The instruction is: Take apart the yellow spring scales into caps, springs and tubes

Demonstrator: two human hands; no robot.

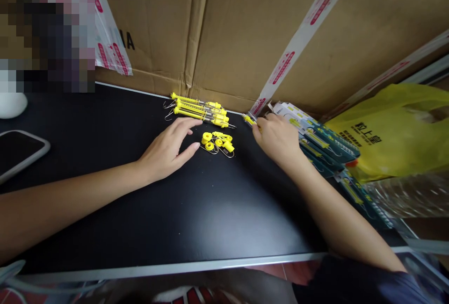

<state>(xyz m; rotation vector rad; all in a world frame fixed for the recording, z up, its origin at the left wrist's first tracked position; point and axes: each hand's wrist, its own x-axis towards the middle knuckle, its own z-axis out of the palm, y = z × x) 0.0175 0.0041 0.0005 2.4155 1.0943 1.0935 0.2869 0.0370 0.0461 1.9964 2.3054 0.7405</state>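
Note:
My left hand [168, 150] is open, thumb and fingers apart, palm side toward a small heap of loose yellow parts [219, 143] with bent wire hooks. Its fingertips are close to a row of yellow tubular spring scales [198, 109] with metal hooks, lying side by side at the back of the table. Over on the right, my right hand [277, 138] has its fingers curled down around another yellow-and-metal spring scale [249, 119], of which only one end shows. Beside that hand are stacked printed boxes [315, 131] picturing a yellow hooked tool. Its fingertips are partly hidden.
The black table [196, 215] backs onto large taped cardboard boxes [238, 23]. A yellow plastic bag [382, 131] and clear plastic packaging [410, 196] are at the right. A phone [21, 152] and a white rounded object [12, 105] lie at the left. A blurred-out area covers the upper left.

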